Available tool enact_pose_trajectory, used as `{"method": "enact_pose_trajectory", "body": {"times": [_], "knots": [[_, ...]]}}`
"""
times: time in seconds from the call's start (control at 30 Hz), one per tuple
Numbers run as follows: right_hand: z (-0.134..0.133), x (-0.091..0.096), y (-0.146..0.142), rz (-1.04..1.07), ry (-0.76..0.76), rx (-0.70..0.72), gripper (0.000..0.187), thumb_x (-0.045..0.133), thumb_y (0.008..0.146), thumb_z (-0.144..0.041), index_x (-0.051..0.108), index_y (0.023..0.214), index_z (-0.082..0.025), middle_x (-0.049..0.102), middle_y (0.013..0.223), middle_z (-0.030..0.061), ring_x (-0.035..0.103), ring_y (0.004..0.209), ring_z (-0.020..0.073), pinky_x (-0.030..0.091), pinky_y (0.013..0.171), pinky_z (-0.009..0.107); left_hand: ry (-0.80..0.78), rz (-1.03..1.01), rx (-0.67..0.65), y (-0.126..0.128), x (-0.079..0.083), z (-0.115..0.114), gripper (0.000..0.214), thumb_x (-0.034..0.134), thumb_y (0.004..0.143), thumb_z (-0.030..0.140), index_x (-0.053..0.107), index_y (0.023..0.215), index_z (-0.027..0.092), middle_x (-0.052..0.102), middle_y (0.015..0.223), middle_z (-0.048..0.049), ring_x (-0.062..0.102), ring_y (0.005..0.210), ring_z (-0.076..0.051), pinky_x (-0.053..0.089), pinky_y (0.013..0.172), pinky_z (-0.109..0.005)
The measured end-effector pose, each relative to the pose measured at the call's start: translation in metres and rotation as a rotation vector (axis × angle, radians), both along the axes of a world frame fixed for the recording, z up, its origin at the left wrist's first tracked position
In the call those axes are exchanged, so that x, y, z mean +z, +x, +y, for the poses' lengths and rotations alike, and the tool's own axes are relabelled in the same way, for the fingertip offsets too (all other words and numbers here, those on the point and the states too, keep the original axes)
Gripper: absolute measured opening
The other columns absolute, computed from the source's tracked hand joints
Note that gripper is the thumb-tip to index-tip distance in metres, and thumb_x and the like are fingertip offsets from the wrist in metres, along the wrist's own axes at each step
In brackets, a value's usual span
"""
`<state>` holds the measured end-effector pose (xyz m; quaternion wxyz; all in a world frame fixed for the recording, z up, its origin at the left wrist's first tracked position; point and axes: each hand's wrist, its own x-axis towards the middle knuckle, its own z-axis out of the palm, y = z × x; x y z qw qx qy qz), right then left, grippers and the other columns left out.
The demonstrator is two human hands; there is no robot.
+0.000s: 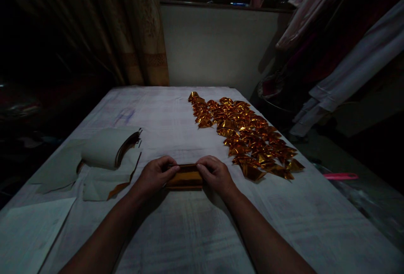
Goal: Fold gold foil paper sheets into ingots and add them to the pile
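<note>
Between my two hands is a sheet of shiny gold foil paper (184, 180), partly folded into a strip low over the table. My left hand (157, 174) pinches its upper left corner between thumb and fingers. At the upper right corner, my right hand (216, 174) grips the same sheet in a pinch. Right of my hands lies a spread of folded gold foil pieces (249, 129), pointed and boat-like in shape. On the left rests a curled stack of pale-backed paper (105, 145), and a loose sheet with a gold underside (109, 181) lies in front of it.
A plaid cloth covers the table (195, 232). A white sheet (34, 227) lies at the near left. Behind the table are a curtain (139, 25) and a pale wall (217, 46). Clothes (356, 63) hang at the right, above a pink handle (341, 176).
</note>
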<state>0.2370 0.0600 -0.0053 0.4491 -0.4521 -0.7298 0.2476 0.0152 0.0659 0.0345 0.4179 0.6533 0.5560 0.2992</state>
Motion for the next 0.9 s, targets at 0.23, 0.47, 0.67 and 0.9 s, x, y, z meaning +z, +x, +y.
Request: {"method": "enact_pose_trajectory", "body": {"times": [0.23, 0.47, 0.67, 0.9], "knots": [[0.0, 0.0, 0.001, -0.012, 0.0, 0.002, 0.017, 0.054, 0.092, -0.025, 0.067, 0.08, -0.024, 0.07, 0.081, 0.0031, 0.066, 0.081, 0.0186, 0.05, 0.076, 0.032, -0.005, 0.028, -0.027, -0.002, 0.007, 0.0, 0.03, 0.06, 0.073, 0.05, 0.065, 0.071, 0.02, 0.059, 0.063, 0.0003, 0.053, 0.061, -0.016, 0.042, 0.061, -0.028], [-0.001, 0.001, 0.0, -0.052, 0.002, -0.011, 0.017, 0.055, 0.092, -0.024, 0.067, 0.08, -0.023, 0.071, 0.081, 0.003, 0.066, 0.082, 0.019, 0.05, 0.076, 0.032, -0.059, 0.005, -0.029, -0.002, 0.008, 0.0, 0.029, 0.06, 0.072, 0.05, 0.063, 0.071, 0.02, 0.059, 0.062, 0.0003, 0.052, 0.06, -0.016, 0.041, 0.06, -0.027], [0.0, -0.006, -0.003, -0.103, 0.031, -0.079, 0.013, 0.06, 0.089, -0.022, 0.069, 0.079, -0.024, 0.073, 0.088, 0.0037, 0.067, 0.087, 0.0203, 0.05, 0.081, 0.035, -0.026, 0.138, -0.039, -0.004, 0.006, -0.003, 0.026, 0.058, 0.077, 0.045, 0.067, 0.072, 0.021, 0.063, 0.062, 0.0001, 0.056, 0.061, -0.018, 0.04, 0.06, -0.028], [0.0, -0.005, -0.006, -0.204, 0.006, -0.15, 0.011, 0.07, 0.083, -0.018, 0.071, 0.075, -0.025, 0.074, 0.09, 0.0031, 0.067, 0.088, 0.0204, 0.048, 0.082, 0.035, 0.051, 0.459, -0.063, 0.004, 0.015, -0.011, 0.019, 0.056, 0.085, 0.034, 0.07, 0.079, 0.023, 0.071, 0.076, -0.0016, 0.063, 0.072, -0.02, 0.037, 0.066, -0.029]]}}
